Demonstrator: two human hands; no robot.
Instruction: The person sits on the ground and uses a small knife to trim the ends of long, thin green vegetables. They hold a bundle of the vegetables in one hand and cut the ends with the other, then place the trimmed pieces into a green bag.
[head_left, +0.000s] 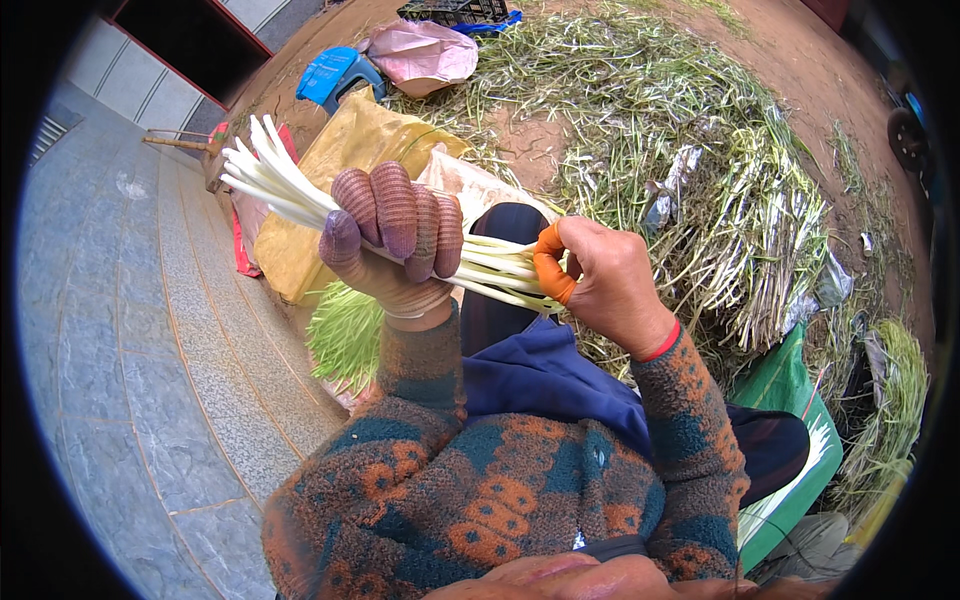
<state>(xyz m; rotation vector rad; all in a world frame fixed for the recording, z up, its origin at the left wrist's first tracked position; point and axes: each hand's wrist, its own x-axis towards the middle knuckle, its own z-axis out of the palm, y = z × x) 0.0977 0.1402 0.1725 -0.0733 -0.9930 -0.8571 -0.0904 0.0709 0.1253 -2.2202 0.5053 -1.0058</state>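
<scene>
A bundle of long white vegetable stalks (281, 184), perhaps blanched chives, lies across my left hand (397, 232). That hand wears a striped knitted glove, and its fingers are wrapped around the bundle. The stalks' white ends fan out at the upper left. On the other side, paler yellowish lengths (499, 266) run to my right hand (604, 277). Orange finger covers (553, 262) sit on its thumb and index finger, which pinch the stalks near their right end. The bundle is held above my knee (502, 225); the glove hides its middle.
A large heap of cut greens and husks (622, 82) covers the ground ahead. Green leaves (345, 334) hang below my left hand. White stalks (780, 480) lie on a green sheet (814, 442). Also around are yellow sacking (300, 255), a blue stool (341, 75) and a black crate (454, 11).
</scene>
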